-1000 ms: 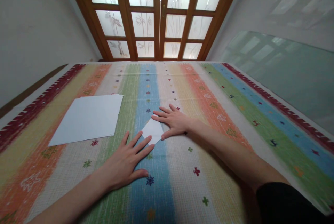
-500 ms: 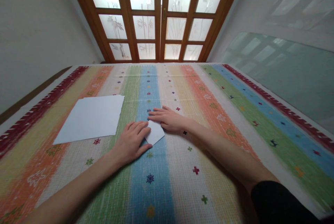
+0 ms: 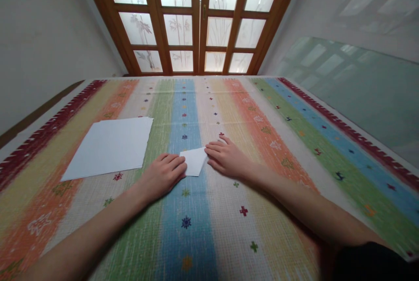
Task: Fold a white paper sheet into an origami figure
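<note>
A small folded white paper (image 3: 194,161) lies on the blue stripe of the cloth, between my two hands. My left hand (image 3: 166,172) is closed on its left edge, fingers together and thumb tucked out of sight. At the paper's upper right corner is my right hand (image 3: 225,155), its fingertips pressed together on the edge. Both hands rest low on the striped tablecloth (image 3: 193,246).
Several larger white sheets (image 3: 109,148) lie stacked to the left of my left hand. Beyond the table's far edge stands a wooden door (image 3: 199,32) with glass panes. A glass panel (image 3: 356,93) leans at the right wall.
The folded paper has turned and now shows a different outline. My right hand has shifted right and slightly down, to the paper's right corner. The fingers of my left hand have drawn together.
</note>
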A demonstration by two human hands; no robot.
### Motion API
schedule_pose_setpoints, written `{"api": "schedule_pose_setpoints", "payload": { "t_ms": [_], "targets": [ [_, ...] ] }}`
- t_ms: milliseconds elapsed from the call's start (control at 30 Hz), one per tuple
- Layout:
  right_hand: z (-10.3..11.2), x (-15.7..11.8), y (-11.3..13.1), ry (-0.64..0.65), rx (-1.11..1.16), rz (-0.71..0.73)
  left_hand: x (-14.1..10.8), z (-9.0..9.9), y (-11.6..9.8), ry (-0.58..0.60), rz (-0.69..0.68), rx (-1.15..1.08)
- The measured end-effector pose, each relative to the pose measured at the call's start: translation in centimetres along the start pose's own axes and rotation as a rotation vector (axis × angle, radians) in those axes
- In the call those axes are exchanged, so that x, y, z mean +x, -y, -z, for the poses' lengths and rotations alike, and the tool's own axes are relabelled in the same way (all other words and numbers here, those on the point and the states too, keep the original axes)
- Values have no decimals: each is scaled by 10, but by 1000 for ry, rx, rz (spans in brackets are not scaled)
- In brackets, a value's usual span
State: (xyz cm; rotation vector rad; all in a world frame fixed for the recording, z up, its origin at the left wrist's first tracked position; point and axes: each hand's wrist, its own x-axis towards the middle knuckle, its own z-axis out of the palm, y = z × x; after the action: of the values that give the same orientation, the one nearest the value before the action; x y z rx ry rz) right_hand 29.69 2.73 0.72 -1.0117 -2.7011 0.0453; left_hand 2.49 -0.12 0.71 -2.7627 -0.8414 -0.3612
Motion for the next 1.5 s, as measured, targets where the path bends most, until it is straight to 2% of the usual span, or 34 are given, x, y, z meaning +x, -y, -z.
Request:
{"api": "schedule_pose_setpoints", "payload": {
  "t_ms": [133,267,367,667,833,933,1000,1133,1200,1333,1500],
  "targets": [
    [-2,-9,4,-71,-65,-2,-3,-8,13,-61,23,31],
    [-3,-11,3,-85,-92,-3,-4,-11,18,-91,130,-101],
    [-2,-9,0,-61,-120,-29,-4,-9,16,-92,148,-177],
    [-5,6,-15,-59,-136,-106,-10,0,17,-69,10,-231],
    [-7,15,-21,-137,-139,-248,-9,6,2,-31,-43,-323],
    [-10,18,-19,-170,-55,-262,-7,6,-6,-29,-81,-334],
    [-12,18,-16,-167,3,-282,-6,2,-6,-64,-31,-336],
    [-12,19,-11,-167,78,-386,-1,-8,10,-135,247,-321],
    [-11,18,-9,-165,119,-415,3,-12,20,-130,326,-358],
    [-4,11,-5,-175,136,-372,13,-13,26,-87,328,-443],
    [7,6,1,-133,121,-198,20,-9,19,20,209,-424]
  ]
}}
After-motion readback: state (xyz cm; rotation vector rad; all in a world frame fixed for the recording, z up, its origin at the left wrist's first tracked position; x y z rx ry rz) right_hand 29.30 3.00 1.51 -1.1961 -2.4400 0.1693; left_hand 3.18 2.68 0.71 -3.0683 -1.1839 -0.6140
